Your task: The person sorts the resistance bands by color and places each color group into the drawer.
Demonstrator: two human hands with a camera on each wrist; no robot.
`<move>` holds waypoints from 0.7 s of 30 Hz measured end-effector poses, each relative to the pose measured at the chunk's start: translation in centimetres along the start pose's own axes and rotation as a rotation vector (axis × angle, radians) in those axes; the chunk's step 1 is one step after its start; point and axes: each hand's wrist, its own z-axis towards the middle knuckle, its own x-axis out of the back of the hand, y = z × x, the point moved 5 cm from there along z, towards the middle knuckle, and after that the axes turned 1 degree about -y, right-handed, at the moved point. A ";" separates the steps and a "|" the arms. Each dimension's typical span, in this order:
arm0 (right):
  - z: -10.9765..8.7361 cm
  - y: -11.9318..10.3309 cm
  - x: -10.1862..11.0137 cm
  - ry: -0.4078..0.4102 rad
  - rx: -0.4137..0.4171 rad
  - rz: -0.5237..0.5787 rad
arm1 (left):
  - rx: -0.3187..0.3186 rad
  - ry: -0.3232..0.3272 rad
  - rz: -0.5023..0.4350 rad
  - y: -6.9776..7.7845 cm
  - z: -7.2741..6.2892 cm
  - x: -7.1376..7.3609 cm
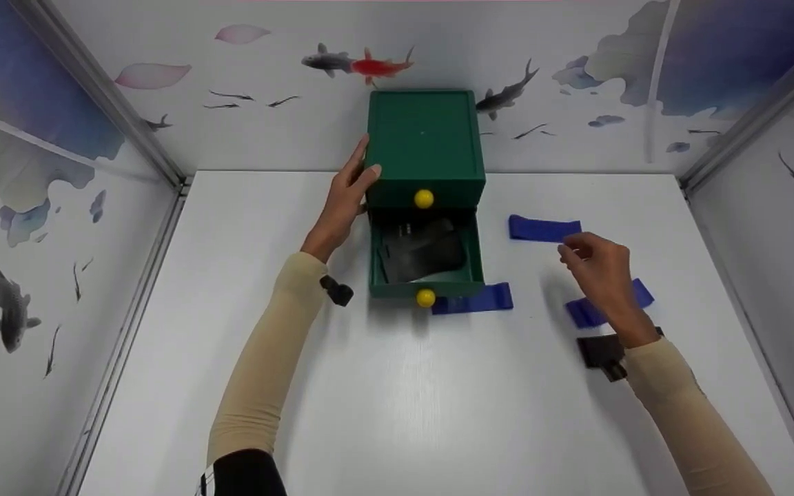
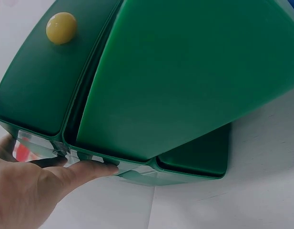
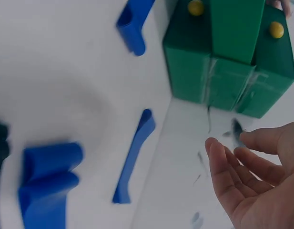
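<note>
A green plastic three-drawer cabinet (image 1: 424, 134) with round yellow knobs (image 1: 424, 199) stands at 12 o'clock on the white table (image 1: 369, 413); the left hand (image 1: 343, 201) rests spread against its 9 o'clock side. The middle drawer (image 1: 455, 288), pulled out toward 6 o'clock, holds flat black pieces (image 1: 431, 255) bearing pale marks too small to read. From the cabinet, bent blue strips (image 1: 542, 229) lie between 3 and 5 o'clock. The right hand (image 1: 602, 275) hovers near them, fingers loosely curved, thumb apart
</note>
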 end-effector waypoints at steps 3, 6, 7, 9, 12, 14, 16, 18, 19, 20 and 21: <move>-0.6 1.6 0.6 -0.006 0.013 -0.003 | -0.004 -0.002 -0.003 0.0 0.0 0.1; -1.4 3.0 1.3 -0.023 0.025 -0.003 | -0.007 -0.003 -0.006 0.0 0.0 0.1; -1.7 3.4 1.5 -0.031 0.023 -0.001 | -0.007 -0.001 -0.007 0.0 0.0 0.1; -2.2 4.2 1.9 -0.049 0.008 0.004 | -0.006 -0.001 -0.007 0.0 0.0 0.1; -3.0 5.4 2.5 -0.077 -0.014 0.002 | 0.004 0.004 -0.002 0.0 0.0 0.0; -3.6 6.1 2.8 -0.093 -0.018 0.001 | 0.008 0.006 -0.001 0.0 0.0 0.0; -4.1 6.7 3.1 -0.105 -0.009 -0.002 | 0.011 0.008 0.000 0.0 0.0 0.0; -4.6 7.3 3.4 -0.122 0.006 -0.005 | 0.008 0.008 -0.005 0.0 0.1 0.0; -4.8 7.5 3.5 -0.131 0.013 -0.006 | 0.006 0.007 -0.008 0.0 0.1 0.0; -5.1 7.8 3.7 -0.141 0.019 -0.008 | 0.004 0.007 -0.011 0.0 0.1 0.0; -5.3 8.0 4.0 -0.152 0.022 -0.009 | 0.004 0.007 -0.012 0.0 0.1 0.0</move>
